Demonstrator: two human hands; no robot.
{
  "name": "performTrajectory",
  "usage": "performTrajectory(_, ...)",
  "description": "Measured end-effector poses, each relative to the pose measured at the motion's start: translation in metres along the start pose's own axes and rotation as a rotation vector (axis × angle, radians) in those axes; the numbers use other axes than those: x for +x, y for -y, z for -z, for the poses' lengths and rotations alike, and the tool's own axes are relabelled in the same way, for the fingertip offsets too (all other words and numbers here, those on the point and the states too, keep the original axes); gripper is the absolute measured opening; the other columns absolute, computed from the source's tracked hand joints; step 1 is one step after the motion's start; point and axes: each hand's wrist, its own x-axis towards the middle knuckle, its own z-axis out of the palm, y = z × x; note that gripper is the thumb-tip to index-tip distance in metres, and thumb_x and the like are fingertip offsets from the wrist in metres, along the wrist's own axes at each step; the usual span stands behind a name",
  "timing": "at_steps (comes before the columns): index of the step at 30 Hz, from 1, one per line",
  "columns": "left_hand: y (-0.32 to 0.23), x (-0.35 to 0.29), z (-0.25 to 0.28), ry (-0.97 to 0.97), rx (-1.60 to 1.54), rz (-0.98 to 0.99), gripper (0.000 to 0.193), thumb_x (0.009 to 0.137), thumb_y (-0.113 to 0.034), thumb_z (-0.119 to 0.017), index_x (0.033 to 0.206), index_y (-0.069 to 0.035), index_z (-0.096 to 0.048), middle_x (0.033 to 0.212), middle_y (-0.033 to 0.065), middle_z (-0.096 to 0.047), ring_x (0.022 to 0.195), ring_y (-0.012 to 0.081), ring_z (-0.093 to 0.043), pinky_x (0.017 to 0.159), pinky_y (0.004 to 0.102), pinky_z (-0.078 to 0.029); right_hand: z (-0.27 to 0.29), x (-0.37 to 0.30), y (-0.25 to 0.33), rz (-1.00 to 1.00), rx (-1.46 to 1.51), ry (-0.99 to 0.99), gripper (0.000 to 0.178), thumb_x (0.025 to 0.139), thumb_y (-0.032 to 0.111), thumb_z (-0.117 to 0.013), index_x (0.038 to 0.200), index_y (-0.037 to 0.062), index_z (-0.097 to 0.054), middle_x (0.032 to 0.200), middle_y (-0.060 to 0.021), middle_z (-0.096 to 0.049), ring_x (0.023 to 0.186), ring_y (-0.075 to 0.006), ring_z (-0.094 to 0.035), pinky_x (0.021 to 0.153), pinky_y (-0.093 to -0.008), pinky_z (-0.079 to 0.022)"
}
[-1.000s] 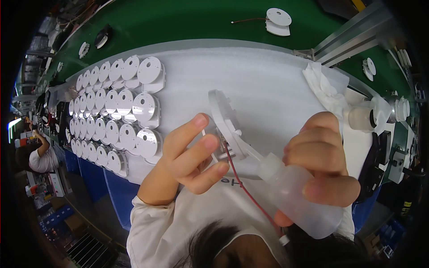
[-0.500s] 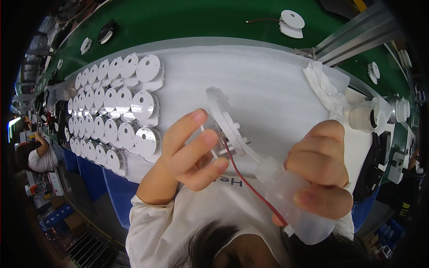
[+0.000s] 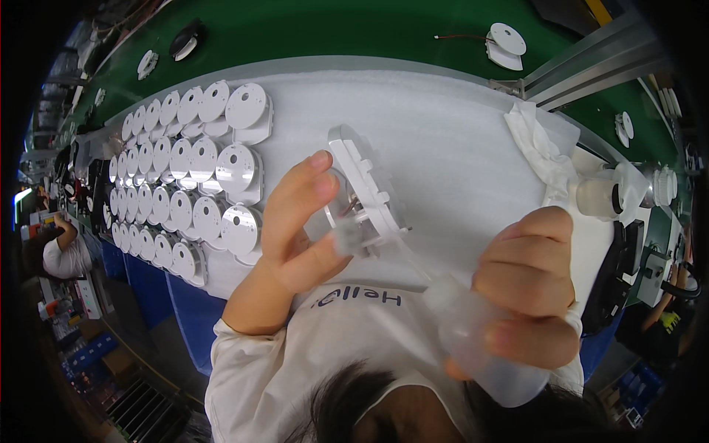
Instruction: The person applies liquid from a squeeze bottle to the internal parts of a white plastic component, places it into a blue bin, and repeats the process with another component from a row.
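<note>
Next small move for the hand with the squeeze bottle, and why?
Probably a gentle squeeze: the right hand grips the translucent plastic squeeze bottle, its thin nozzle angled up at the white round plastic part that the left hand holds tilted. Contact is unclear.

The squeeze bottle (image 3: 487,347) is blurring where its nozzle is running up toward the white round part (image 3: 362,188), so the tip is getting lost behind that part's small block. The right hand (image 3: 528,284) is covering most of the bottle's body, and its base is sinking behind dark hair at the lower edge. The left hand's fingers (image 3: 306,203) are hiding the part's far face. Far left, the rows of discs (image 3: 159,188) are shrinking into the dark rim, too small to count
</note>
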Motion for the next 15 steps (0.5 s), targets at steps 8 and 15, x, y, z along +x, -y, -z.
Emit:
performTrajectory(8,-0.011,0.011,0.004,0.152,0.188,-0.009,0.035,0.077,-0.008,-0.059,0.108,-0.016,-0.044,0.111,0.0151,-0.05,0.097,0.035,-0.054,0.086,0.0435,-0.042,0.029,0.029,-0.02,-0.6,-0.327,0.153,0.044,0.06,0.041,-0.073,0.064,0.0039,-0.049,0.072,-0.0042,-0.048,0.061,-0.0132,-0.046,0.052,-0.0269,-0.035)
performTrajectory(15,-0.014,0.009,0.004,0.161,0.286,-0.054,0.034,0.079,-0.011,-0.059,0.109,-0.018,-0.042,0.106,0.0108,-0.052,0.093,0.0316,-0.057,0.084,0.0434,-0.044,0.048,0.027,-0.022,-0.296,0.083,0.312,0.067,0.061,0.049,-0.072,0.096,0.0019,-0.04,0.074,-0.0062,-0.05,0.059,-0.0132,-0.044,0.052,-0.0279,-0.031)
